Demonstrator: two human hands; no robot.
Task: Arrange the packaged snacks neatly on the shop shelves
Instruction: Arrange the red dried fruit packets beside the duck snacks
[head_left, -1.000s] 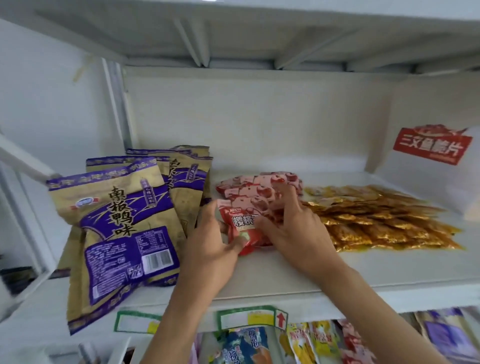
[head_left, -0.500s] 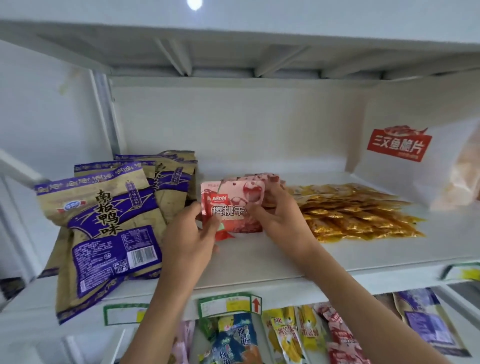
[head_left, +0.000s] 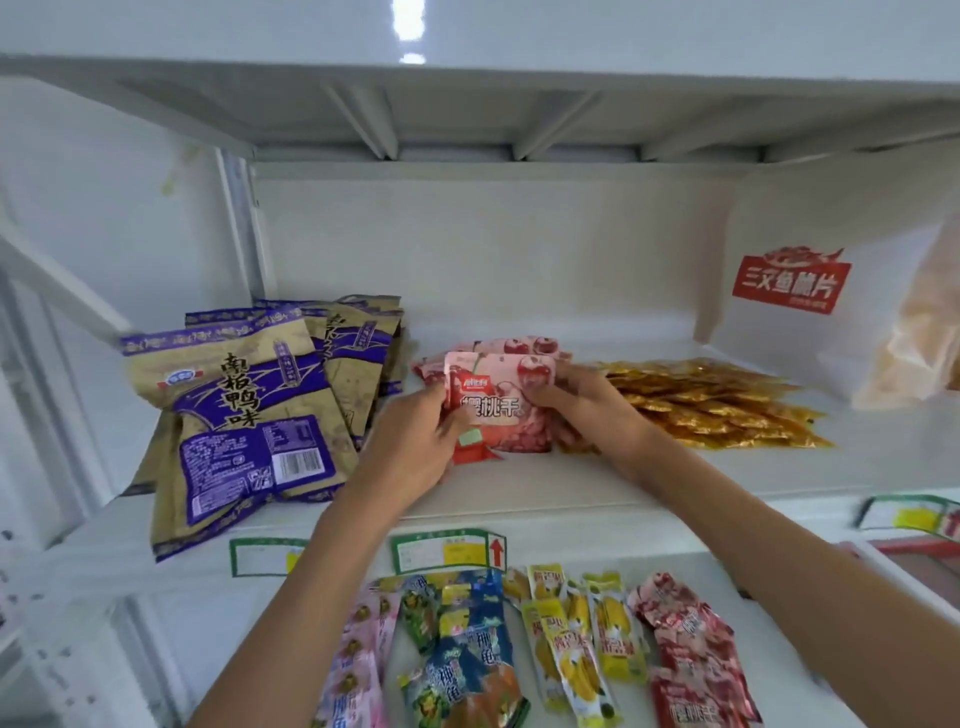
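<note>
Fingers (head_left: 441, 402) of the left hand (head_left: 415, 441) curl round the left edge of a pink cherry packet (head_left: 498, 405), thumb on its printed face; the right hand (head_left: 587, 405) grips the packet's right edge in the same way. Both hands hold it upright, face toward the onlooker, its lower edge at or just above the shelf board; contact cannot be told.

White shelf (head_left: 571, 499): the board carrying all goods at this level, with price labels (head_left: 447, 551) stuck along its front lip.

White salmon-crisp bag (head_left: 789, 291): stands at the far right against the back, red label outward; a clear bag of pale crisps (head_left: 914, 332) leans just beside it.

Purple-and-tan duck-flavour bags (head_left: 239, 415): a leaning row at the left, the front one tilted forward over the shelf edge.

Golden sachets (head_left: 717, 405): a flat overlapping spread to the right of the held packet, near the right hand.

Pink cherry packets (head_left: 519, 345): a low pile directly behind the held one, partly hidden by it.

Lower shelf goods, beneath the forearms: blue packets (head_left: 478, 654), yellow corn packets (head_left: 582, 639) and red packets (head_left: 691, 654), lying side by side.
</note>
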